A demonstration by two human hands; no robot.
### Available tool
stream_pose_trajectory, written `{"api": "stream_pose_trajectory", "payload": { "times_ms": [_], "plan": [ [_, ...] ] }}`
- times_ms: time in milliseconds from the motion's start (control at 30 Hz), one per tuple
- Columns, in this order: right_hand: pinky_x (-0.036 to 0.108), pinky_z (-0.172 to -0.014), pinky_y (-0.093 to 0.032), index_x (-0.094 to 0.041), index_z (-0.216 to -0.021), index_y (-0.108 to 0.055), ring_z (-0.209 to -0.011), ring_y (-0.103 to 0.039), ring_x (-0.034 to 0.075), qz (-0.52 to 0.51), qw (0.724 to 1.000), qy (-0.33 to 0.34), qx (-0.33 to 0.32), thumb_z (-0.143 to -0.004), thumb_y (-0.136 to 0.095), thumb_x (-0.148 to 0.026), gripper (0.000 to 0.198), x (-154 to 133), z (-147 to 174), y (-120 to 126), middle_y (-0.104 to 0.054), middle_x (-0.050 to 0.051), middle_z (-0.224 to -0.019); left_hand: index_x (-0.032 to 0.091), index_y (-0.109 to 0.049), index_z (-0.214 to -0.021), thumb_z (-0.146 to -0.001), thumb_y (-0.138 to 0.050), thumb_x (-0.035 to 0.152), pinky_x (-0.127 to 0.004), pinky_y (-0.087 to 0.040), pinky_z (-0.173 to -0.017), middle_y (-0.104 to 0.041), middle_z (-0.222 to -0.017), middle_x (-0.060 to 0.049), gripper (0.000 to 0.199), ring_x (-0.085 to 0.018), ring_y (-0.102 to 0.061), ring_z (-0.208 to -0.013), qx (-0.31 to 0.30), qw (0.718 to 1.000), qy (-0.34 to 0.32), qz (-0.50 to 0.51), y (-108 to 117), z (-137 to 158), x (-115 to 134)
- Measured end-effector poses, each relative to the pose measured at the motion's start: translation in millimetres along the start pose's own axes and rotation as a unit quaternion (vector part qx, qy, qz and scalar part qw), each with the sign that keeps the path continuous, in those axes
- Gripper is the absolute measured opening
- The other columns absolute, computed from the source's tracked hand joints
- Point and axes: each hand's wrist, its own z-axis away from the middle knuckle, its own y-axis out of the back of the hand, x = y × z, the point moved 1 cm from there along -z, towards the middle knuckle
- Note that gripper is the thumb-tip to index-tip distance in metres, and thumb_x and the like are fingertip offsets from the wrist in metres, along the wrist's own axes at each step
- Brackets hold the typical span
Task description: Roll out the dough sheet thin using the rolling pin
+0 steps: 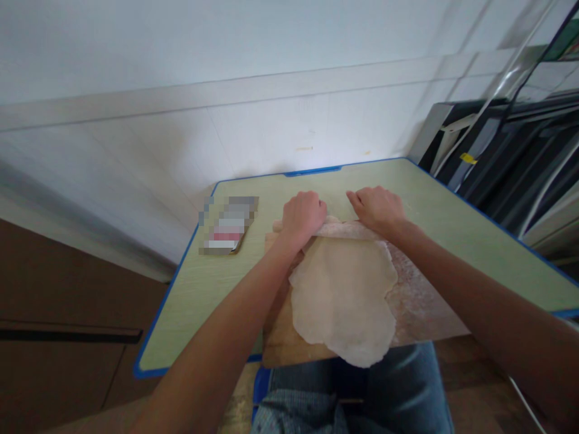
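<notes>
A thin sheet of rolled dough (344, 295) lies on a floured wooden board (420, 301), its near edge hanging slightly past the board's front. Across the far end of the dough runs a pale, flour-dusted rolling pin (346, 229). My left hand (304, 214) is closed over the pin's left part, knuckles up. My right hand (379, 208) rests over its right end, with the fingers curled and the thumb side pointing left. Both palms hide the parts of the pin beneath them.
The board sits on a light green table (474, 241) with a blue rim. A phone (233, 223), blurred by pixelation, lies to the left. Behind the table stands a white wall (271, 138). Dark flat panels (534, 144) and cables are at the right.
</notes>
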Motion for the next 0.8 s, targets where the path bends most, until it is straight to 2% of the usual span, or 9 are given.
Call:
{"api": "stream_pose_trajectory", "payload": {
  "times_ms": [233,467,600,700,800],
  "plan": [
    [0.035,-0.069,-0.044,-0.014,-0.092,-0.065,-0.085,-0.061,0.026,0.024,0.999,0.011,0.041,-0.090,-0.020,-0.038,0.051,-1,10,4,-0.065,0.017,-0.090,0.013,-0.064,-0.092,-0.083,-0.032,0.027,-0.030,-0.046,-0.069,-0.065,-0.092,-0.013,0.036,-0.021,-0.061,-0.083,-0.022,1.000,0.017,0.007,-1,-1,-2],
    [0.034,-0.069,-0.044,-0.015,-0.093,-0.064,-0.086,-0.062,0.025,-0.046,0.999,-0.011,-0.016,-0.089,-0.019,-0.039,0.051,3,20,-3,-0.066,0.016,-0.094,0.014,-0.065,-0.091,-0.082,-0.033,0.031,-0.030,-0.046,-0.067,-0.066,-0.094,-0.013,0.038,-0.023,-0.062,-0.084,-0.079,0.997,0.012,-0.014,4,8,0],
    [0.036,-0.071,-0.044,-0.016,-0.093,-0.063,-0.089,-0.061,0.026,-0.041,0.998,-0.007,-0.037,-0.088,-0.020,-0.038,0.048,3,28,-5,-0.065,0.015,-0.097,0.015,-0.065,-0.092,-0.083,-0.029,0.034,-0.031,-0.046,-0.069,-0.066,-0.095,-0.013,0.041,-0.023,-0.062,-0.085,-0.083,0.996,0.005,-0.035,5,18,2],
    [0.036,-0.071,-0.043,-0.016,-0.092,-0.063,-0.087,-0.062,0.025,-0.024,0.999,0.003,-0.033,-0.088,-0.022,-0.037,0.046,1,37,-3,-0.066,0.014,-0.096,0.016,-0.064,-0.092,-0.085,-0.027,0.034,-0.033,-0.046,-0.070,-0.065,-0.096,-0.012,0.042,-0.023,-0.061,-0.086,-0.085,0.995,0.004,-0.041,6,25,3],
    [0.036,-0.070,-0.043,-0.016,-0.090,-0.063,-0.085,-0.062,0.025,-0.004,1.000,0.024,0.001,-0.088,-0.022,-0.034,0.044,-2,49,-2,-0.066,0.014,-0.092,0.016,-0.062,-0.093,-0.086,-0.026,0.034,-0.034,-0.045,-0.071,-0.064,-0.096,-0.011,0.042,-0.023,-0.060,-0.087,-0.081,0.996,0.000,-0.044,8,34,5]
  ]
}}
